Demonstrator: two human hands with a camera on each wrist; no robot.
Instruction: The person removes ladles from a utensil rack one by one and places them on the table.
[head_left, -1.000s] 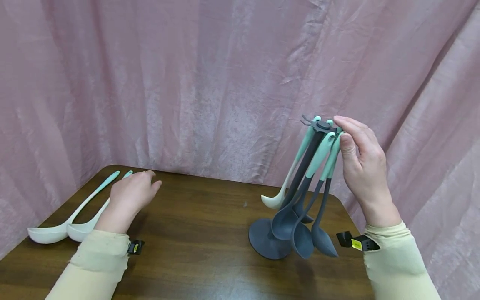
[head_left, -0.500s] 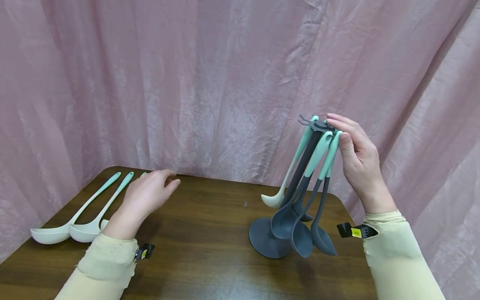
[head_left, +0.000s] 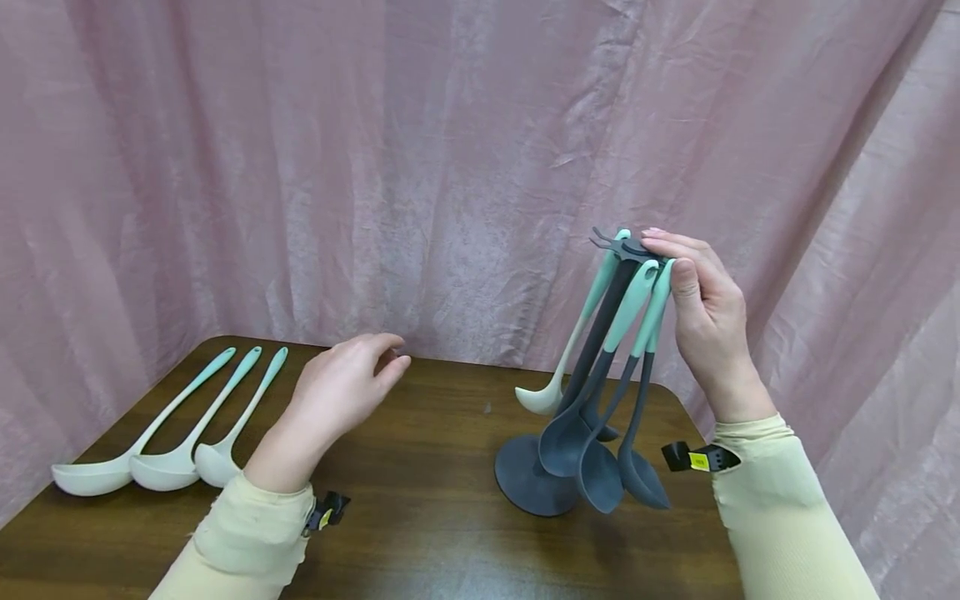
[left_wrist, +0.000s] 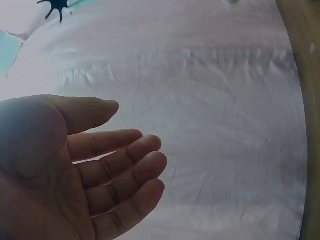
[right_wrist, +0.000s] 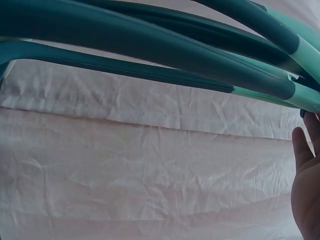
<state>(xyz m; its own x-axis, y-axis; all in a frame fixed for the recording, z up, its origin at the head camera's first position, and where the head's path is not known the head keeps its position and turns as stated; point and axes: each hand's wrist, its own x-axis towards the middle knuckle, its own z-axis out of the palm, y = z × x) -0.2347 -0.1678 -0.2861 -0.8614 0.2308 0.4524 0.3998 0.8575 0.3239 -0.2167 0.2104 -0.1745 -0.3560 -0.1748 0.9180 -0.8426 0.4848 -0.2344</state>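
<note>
Three smooth white ladles (head_left: 165, 471) on the wood-grained worktop (head_left: 427, 508) in the head view, near the relaxed, empty left hand (head_left: 337, 387). Best to steady the slim dark stand (head_left: 602, 325) lightly, right hand (head_left: 708, 325) laid unclenched over its top, so as not to unhook the rounded grey utensils (head_left: 564, 448) hanging there. Left wrist view: nothing held, rumpled pale cloth (left_wrist: 240, 165) behind. Right wrist view: long matte shafts (right_wrist: 150, 45), gently curved, hand just beside the mint handles (right_wrist: 306, 97).
</note>
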